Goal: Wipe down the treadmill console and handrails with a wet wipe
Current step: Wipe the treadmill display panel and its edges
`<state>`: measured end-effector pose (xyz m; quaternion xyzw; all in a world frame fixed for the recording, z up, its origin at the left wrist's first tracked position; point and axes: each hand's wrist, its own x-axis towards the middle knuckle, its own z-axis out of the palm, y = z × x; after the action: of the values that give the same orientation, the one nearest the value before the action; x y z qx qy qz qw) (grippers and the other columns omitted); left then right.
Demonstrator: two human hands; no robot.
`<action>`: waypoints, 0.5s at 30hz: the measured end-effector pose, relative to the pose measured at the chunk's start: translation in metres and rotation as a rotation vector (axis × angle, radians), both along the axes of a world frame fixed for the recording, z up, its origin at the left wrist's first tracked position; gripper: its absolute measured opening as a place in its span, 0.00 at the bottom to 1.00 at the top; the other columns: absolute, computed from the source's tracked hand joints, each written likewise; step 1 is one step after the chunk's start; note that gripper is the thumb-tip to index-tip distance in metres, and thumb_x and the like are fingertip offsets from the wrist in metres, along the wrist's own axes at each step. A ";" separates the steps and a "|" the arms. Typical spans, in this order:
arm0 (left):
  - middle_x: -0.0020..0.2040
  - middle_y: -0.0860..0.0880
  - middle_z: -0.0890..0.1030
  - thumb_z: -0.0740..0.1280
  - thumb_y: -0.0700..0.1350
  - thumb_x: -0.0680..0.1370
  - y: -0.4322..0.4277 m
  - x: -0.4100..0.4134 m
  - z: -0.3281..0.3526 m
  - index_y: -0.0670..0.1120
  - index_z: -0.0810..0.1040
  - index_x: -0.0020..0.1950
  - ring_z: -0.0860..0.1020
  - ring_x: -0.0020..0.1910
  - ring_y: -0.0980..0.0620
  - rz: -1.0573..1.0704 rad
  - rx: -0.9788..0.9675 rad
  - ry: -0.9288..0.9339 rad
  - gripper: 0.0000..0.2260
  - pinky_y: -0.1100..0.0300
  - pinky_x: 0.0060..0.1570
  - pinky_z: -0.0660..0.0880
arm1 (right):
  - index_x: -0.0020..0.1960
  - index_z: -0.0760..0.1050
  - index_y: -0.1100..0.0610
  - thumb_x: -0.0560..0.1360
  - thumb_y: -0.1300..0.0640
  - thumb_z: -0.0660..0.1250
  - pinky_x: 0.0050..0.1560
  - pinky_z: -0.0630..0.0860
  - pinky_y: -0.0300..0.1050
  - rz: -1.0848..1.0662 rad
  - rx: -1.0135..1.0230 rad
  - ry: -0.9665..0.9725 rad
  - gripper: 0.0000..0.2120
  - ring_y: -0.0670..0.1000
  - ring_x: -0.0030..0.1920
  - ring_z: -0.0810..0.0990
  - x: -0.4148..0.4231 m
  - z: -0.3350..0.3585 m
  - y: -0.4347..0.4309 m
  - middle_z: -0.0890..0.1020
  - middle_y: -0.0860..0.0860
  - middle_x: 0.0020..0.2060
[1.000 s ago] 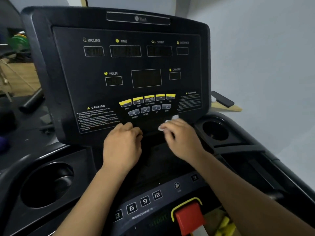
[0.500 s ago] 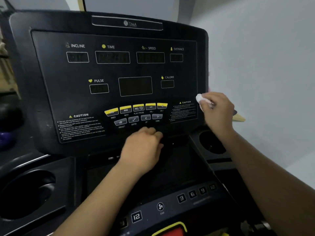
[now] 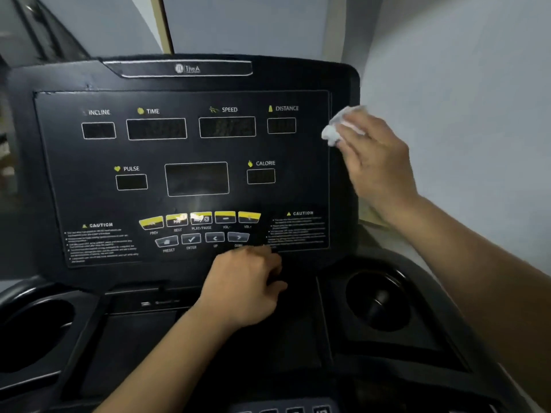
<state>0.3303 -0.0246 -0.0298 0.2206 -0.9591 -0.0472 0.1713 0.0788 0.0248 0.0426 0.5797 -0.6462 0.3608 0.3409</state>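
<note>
Though crumpled, wipe (image 3: pixel 333 133) against glossy console (image 3: pixel 74 180)

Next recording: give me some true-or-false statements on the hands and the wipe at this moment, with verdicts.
1. The right hand holds the wipe at the console's right edge. True.
2. The left hand holds a second wipe. False: no wipe shows in it; it rests below the buttons.
3. The wipe is level with the PULSE label. False: it is beside the DISTANCE window.
4. The displays are dark. True.
</note>
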 end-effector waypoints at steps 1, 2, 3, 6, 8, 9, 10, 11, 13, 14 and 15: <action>0.42 0.56 0.78 0.67 0.58 0.71 -0.001 0.000 -0.002 0.53 0.76 0.42 0.78 0.43 0.52 0.019 0.003 0.005 0.09 0.60 0.37 0.65 | 0.62 0.78 0.63 0.79 0.60 0.65 0.64 0.73 0.50 0.022 0.010 0.032 0.13 0.56 0.63 0.76 0.003 -0.015 0.007 0.78 0.59 0.62; 0.41 0.57 0.78 0.67 0.58 0.70 -0.001 -0.001 -0.003 0.53 0.76 0.42 0.78 0.42 0.53 0.038 0.007 0.006 0.10 0.60 0.37 0.65 | 0.62 0.77 0.66 0.79 0.62 0.65 0.64 0.72 0.55 0.078 0.023 0.085 0.14 0.59 0.65 0.76 0.011 -0.036 0.018 0.78 0.61 0.62; 0.41 0.56 0.78 0.67 0.59 0.69 -0.002 -0.002 -0.003 0.52 0.77 0.42 0.78 0.42 0.53 0.054 0.002 0.000 0.11 0.60 0.37 0.66 | 0.61 0.77 0.69 0.77 0.64 0.66 0.64 0.72 0.57 0.150 0.064 0.171 0.14 0.61 0.65 0.75 0.019 -0.058 0.030 0.78 0.63 0.61; 0.40 0.56 0.79 0.65 0.59 0.68 -0.004 -0.006 -0.001 0.52 0.78 0.41 0.79 0.41 0.53 0.055 -0.019 -0.065 0.13 0.60 0.37 0.70 | 0.62 0.75 0.70 0.75 0.68 0.65 0.65 0.72 0.57 0.315 0.266 0.436 0.16 0.61 0.68 0.72 0.028 -0.091 0.053 0.78 0.63 0.62; 0.40 0.56 0.79 0.65 0.59 0.68 -0.003 -0.005 0.002 0.52 0.78 0.41 0.79 0.41 0.52 0.049 -0.004 -0.082 0.12 0.59 0.37 0.71 | 0.64 0.74 0.69 0.74 0.68 0.64 0.65 0.71 0.58 0.303 0.305 0.411 0.18 0.61 0.68 0.72 0.016 -0.072 0.039 0.76 0.62 0.64; 0.41 0.56 0.80 0.66 0.59 0.69 -0.002 -0.004 0.004 0.52 0.78 0.42 0.79 0.41 0.53 0.052 0.005 -0.091 0.12 0.59 0.37 0.71 | 0.66 0.73 0.68 0.75 0.66 0.63 0.67 0.69 0.59 0.244 0.285 0.367 0.19 0.62 0.68 0.72 0.009 -0.054 0.025 0.75 0.63 0.66; 0.42 0.56 0.80 0.66 0.59 0.70 0.000 -0.005 0.007 0.52 0.78 0.43 0.79 0.42 0.53 0.058 0.007 -0.104 0.12 0.59 0.38 0.70 | 0.68 0.71 0.68 0.76 0.64 0.61 0.69 0.67 0.60 0.167 0.252 0.321 0.20 0.62 0.69 0.70 0.004 -0.032 0.010 0.73 0.63 0.67; 0.43 0.56 0.80 0.66 0.59 0.71 0.002 -0.006 0.008 0.52 0.78 0.44 0.78 0.44 0.53 0.065 0.002 -0.111 0.11 0.60 0.39 0.69 | 0.70 0.69 0.67 0.78 0.61 0.58 0.71 0.64 0.60 0.093 0.237 0.286 0.21 0.62 0.71 0.68 -0.001 -0.009 -0.004 0.71 0.63 0.69; 0.45 0.55 0.80 0.67 0.59 0.72 0.005 -0.007 0.010 0.52 0.78 0.44 0.78 0.45 0.53 0.087 -0.023 -0.108 0.11 0.60 0.39 0.67 | 0.72 0.65 0.66 0.81 0.59 0.55 0.74 0.57 0.58 0.006 0.229 0.263 0.22 0.63 0.74 0.62 -0.007 0.024 -0.024 0.67 0.63 0.72; 0.45 0.55 0.80 0.67 0.58 0.73 0.007 -0.007 0.009 0.51 0.78 0.45 0.78 0.46 0.53 0.103 -0.032 -0.105 0.11 0.60 0.39 0.66 | 0.73 0.64 0.65 0.81 0.58 0.54 0.75 0.55 0.58 -0.015 0.224 0.260 0.22 0.63 0.74 0.61 -0.006 0.026 -0.028 0.66 0.63 0.72; 0.45 0.55 0.80 0.67 0.58 0.73 0.009 -0.006 0.008 0.51 0.79 0.44 0.78 0.46 0.53 0.122 -0.035 -0.097 0.11 0.60 0.39 0.65 | 0.74 0.64 0.64 0.82 0.57 0.54 0.75 0.54 0.58 -0.032 0.223 0.263 0.22 0.64 0.74 0.61 -0.001 0.019 -0.026 0.67 0.63 0.72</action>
<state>0.3241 -0.0158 -0.0214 0.2774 -0.9518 -0.0089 0.1309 0.0777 -0.0013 0.0613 0.6459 -0.6411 0.2026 0.3617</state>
